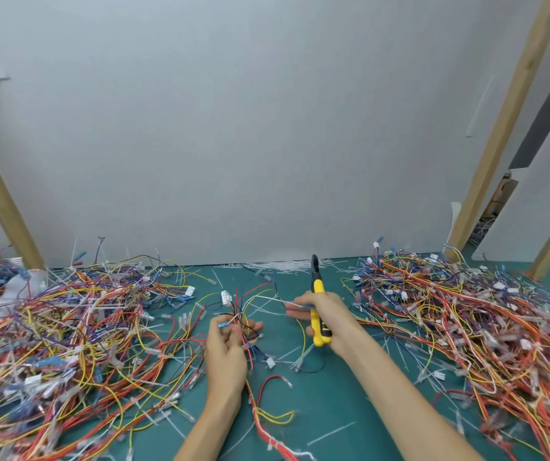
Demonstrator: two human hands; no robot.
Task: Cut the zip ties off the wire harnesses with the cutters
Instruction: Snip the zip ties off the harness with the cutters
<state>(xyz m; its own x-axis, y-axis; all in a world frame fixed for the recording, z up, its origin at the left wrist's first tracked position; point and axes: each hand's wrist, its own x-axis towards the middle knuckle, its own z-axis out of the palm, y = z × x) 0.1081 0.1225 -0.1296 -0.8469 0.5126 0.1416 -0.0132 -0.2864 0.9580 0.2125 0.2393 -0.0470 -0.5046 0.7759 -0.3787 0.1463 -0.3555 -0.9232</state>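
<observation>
I am looking down at a green bench [333,410] against a plain grey wall [267,128], with a tangled pile of wire off to the outside of each hand. The trouble I foresee starts closest to me. Red and yellow leads that seem to belong to the wire harness [241,317] trail back past the left wrist and cross other strays on the bench, so a lift could snag them or drag neighbours along. The left hand [228,347] is curled round the middle of that harness, which fans out just beyond its fingertips to a white connector [226,298]. I cannot pick out a zip tie in the bunch, and a cut made on a guess could nick a wire, or a finger, since the fingers sit right where the blades would go. The right hand [328,311] lies beside it, near but apart. It is wrapped round the yellow handles of the cutters [320,332] while its fingertips [291,311] pinch a thin white strand [268,299] running toward the harness. With that hand doing two jobs, turning the tool could loosen its hold. The nose of the cutters points away beyond the knuckles toward the wall, well apart from the harness, and I cannot tell how the jaws stand. Farthest off, white offcuts [283,264] litter the foot of the wall.
</observation>
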